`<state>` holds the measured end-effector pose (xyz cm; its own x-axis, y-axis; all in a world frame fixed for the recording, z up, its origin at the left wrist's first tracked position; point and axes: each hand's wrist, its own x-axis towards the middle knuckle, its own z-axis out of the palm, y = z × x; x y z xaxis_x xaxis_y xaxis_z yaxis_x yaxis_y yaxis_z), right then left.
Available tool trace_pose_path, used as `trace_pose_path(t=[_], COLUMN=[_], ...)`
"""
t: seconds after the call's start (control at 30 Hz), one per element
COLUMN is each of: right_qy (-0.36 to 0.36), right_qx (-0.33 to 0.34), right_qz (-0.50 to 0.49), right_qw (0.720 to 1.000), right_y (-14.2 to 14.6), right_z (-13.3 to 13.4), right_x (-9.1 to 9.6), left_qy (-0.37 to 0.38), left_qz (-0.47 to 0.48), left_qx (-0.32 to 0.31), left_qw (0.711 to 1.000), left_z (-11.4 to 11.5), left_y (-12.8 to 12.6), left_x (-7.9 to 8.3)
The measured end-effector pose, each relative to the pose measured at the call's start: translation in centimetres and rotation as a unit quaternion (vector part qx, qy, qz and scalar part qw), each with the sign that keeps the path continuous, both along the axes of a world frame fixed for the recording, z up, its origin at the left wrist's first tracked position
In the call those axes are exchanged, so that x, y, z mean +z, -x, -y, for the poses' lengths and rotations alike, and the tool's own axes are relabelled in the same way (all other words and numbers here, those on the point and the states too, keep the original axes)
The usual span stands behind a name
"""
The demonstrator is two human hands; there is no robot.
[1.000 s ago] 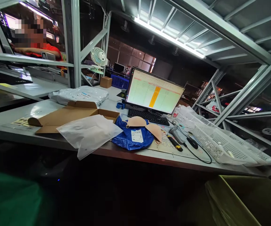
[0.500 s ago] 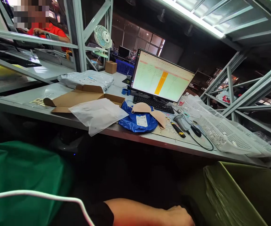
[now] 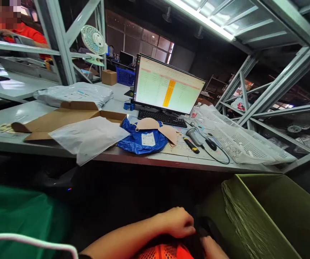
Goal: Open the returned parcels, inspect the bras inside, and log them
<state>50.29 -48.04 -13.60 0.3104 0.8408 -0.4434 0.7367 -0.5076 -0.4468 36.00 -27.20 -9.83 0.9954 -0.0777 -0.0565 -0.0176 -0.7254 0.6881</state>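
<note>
My left hand is low in front of my body with its fingers curled closed; what they hold, if anything, is lost in the dark. Just right of it, my right hand shows only in part at the bottom edge, its fingers mostly hidden. An orange mesh garment lies below my left forearm. Both hands are below the desk and apart from the things on it. Beige bra cups rest there on a blue plastic bag with a white label.
A frosted bag overhangs the desk edge, partly over an opened cardboard box. A monitor, keyboard, box cutter, scanner and mouse stand right. A green bin is at lower right.
The view has swung right, so the desk things sit further left. My left hand has risen and moved left in the picture; my right hand and the orange garment have come into view.
</note>
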Motion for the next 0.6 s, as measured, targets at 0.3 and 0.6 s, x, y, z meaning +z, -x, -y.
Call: trace_pose_path(t=[0.3,0.6], right_qy=[-0.372,-0.417], right_qx=[-0.087,-0.066], right_qz=[0.213,0.400], right_qw=[0.899,0.814], right_y=[-22.7,-43.1], right_z=[-15.1,-26.0], right_x=[17.0,8.7], left_qy=[0.006,-0.394], left_qz=[0.250,0.216], left_qx=[0.343,0.616], left_qw=[0.906,0.647], left_z=[-17.3,-24.2], left_y=[6.9,17.1], left_x=[12.3,14.7])
